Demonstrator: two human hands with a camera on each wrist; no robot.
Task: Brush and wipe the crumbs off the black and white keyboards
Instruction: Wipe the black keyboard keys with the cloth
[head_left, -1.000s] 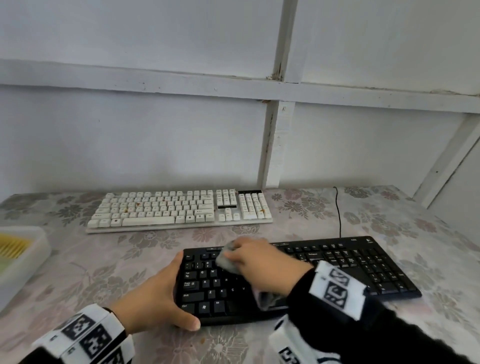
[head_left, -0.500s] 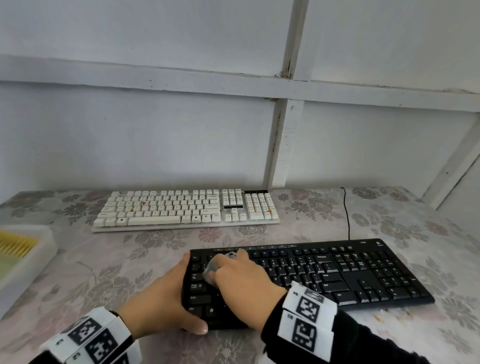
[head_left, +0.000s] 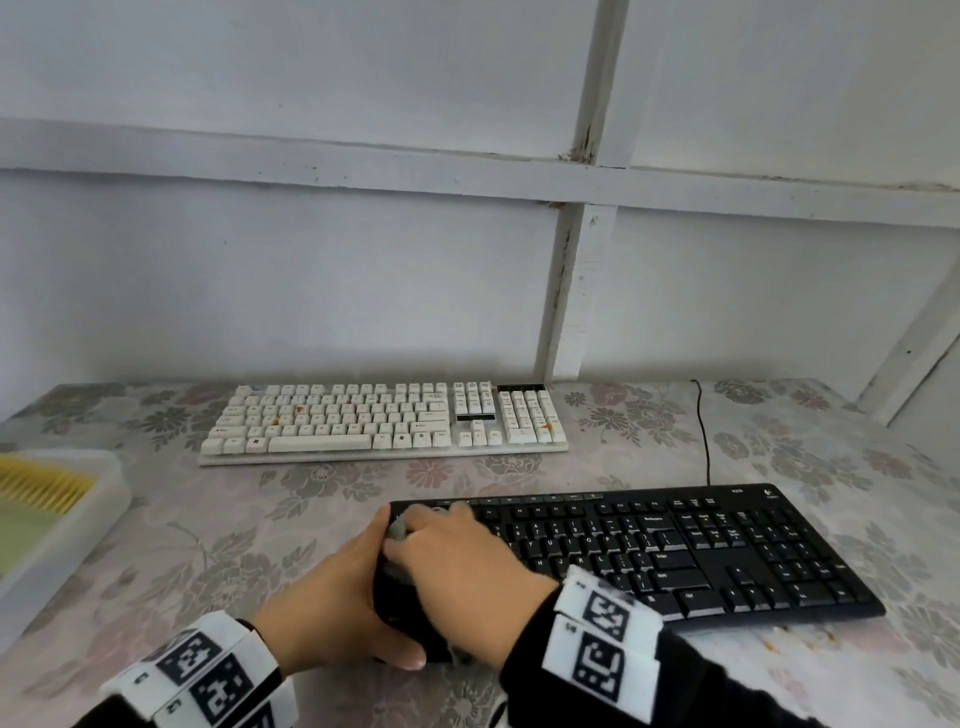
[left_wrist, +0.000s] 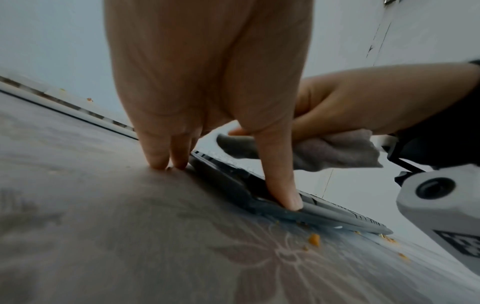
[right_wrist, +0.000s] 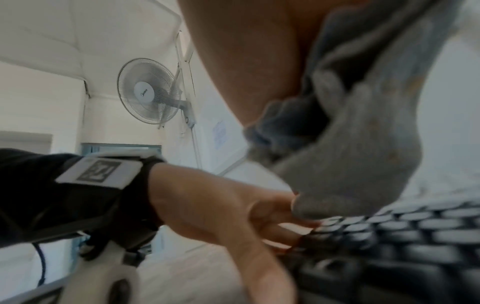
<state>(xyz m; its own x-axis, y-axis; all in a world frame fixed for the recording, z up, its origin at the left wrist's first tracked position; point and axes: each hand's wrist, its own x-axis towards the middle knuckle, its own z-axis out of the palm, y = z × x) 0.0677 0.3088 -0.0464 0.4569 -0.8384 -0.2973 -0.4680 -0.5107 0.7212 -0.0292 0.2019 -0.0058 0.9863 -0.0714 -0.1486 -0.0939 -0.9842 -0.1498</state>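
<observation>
The black keyboard (head_left: 675, 551) lies near me on the flowered table; the white keyboard (head_left: 384, 421), with orange crumbs on its keys, lies behind it by the wall. My left hand (head_left: 353, 592) holds the black keyboard's left end, thumb on its front edge (left_wrist: 285, 191), fingers (left_wrist: 161, 156) down on the table beside it. My right hand (head_left: 457, 556) grips a crumpled grey cloth (head_left: 397, 530) and presses it on the leftmost keys. The right wrist view shows the cloth (right_wrist: 350, 164) hanging over the keys (right_wrist: 415, 226). Crumbs (left_wrist: 314, 239) lie on the table before the keyboard.
A white tray (head_left: 104, 499) holding something yellow and green sits at the table's left edge. The black keyboard's cable (head_left: 704, 441) runs back to the wall. More crumbs (head_left: 800, 636) are scattered along the front right. A wall fan (right_wrist: 148, 90) hangs behind me.
My right hand has slid the cloth leftward over the keys to the keyboard's left end. My left hand has stayed on that end.
</observation>
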